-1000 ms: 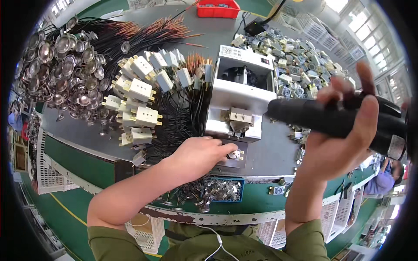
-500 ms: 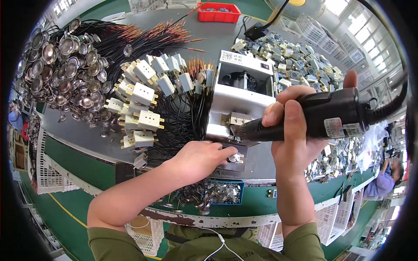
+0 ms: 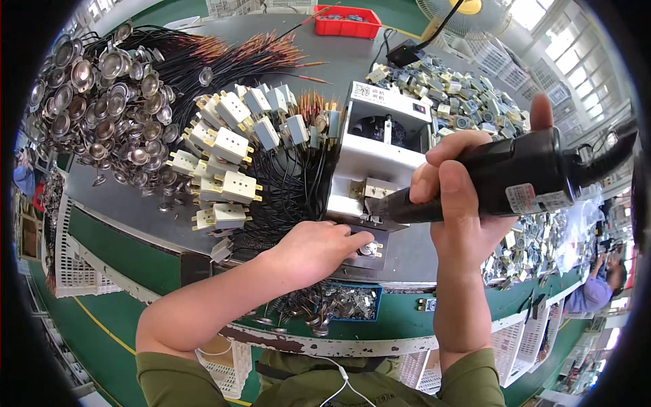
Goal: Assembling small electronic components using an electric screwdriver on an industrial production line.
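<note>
In my right hand (image 3: 462, 178) is a black electric screwdriver (image 3: 522, 173), gripped round the body with the thumb raised. Its tip points left, at the front tray of a silver box-shaped machine (image 3: 376, 154), beside a cream terminal block (image 3: 377, 187). My left hand (image 3: 322, 247) is closed at the machine's front edge, its fingertips on a small round-faced switch part with brass tabs (image 3: 370, 249) over a metal plate. The fingers partly hide that part. Just left of the machine stand several white-and-grey blocks (image 3: 232, 148) with brass tabs and black wires (image 3: 285, 183).
Metal discs (image 3: 108, 102) on black wires heap at the left. Grey-and-cream switch parts (image 3: 468, 95) pile up right of the machine. A red bin (image 3: 347, 27) sits at the back, and a blue tray (image 3: 366, 302) of small metal pieces hangs by the near edge. A co-worker (image 3: 591, 292) is at far right.
The view has shifted slightly, so the bench sits a little further right. Both hands keep their grips, and the screwdriver tip stays at the machine's front tray.
</note>
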Motion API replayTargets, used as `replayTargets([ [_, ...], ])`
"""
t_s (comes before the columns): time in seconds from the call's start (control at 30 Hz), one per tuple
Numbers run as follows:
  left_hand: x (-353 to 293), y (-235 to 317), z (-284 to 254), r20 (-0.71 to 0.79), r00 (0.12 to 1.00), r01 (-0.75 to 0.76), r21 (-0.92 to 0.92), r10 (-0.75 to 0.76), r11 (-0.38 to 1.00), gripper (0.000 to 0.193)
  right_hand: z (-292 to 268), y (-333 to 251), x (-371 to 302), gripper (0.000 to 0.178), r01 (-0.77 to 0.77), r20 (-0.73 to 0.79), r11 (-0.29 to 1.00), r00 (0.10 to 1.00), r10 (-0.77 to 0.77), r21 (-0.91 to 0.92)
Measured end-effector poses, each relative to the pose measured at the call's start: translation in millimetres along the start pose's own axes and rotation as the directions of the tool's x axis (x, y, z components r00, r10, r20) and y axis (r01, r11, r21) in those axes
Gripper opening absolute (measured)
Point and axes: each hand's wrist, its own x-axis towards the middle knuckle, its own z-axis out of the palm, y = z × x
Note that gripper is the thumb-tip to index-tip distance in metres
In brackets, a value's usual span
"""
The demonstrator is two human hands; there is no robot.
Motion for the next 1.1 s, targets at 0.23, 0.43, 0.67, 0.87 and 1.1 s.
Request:
replayTargets([
  [0.23,1.2,0.1,-0.6,0.005,1.0,-0.004,0.011,0.004,1.0,0.032,2.7,8.5,1.3,0.101,-0.009,0.001,0.999,1.0,0.009,0.042],
  [0.43,0.9,2.5,-1.2,0.032,0.999,0.023,0.033,-0.024,0.999,0.035,3.5,12.2,2.1,0.101,0.07,0.035,0.976,0.997,-0.064,-0.204],
  [0.67,-2.8,-0.7,1.1,0.017,1.0,0.013,0.028,-0.013,1.0,0.036,15.0,-0.9,-5.0,0.102,-0.048,-0.021,0.998,0.999,0.047,-0.037],
  [0.87,-0.6,-1.9,3.7,-0.084,0.996,-0.032,-0.008,0.031,0.999,0.03,-10.3,-15.5,-37.4,0.104,-0.069,-0.004,0.994,0.998,0.069,-0.089],
  [1.1,1.2,-0.5,-1.6,-0.022,1.0,0.003,0.006,-0.003,1.0,0.032,-17.3,-2.2,-48.0,0.103,-0.114,-0.002,0.986,0.993,0.115,-0.122],
])
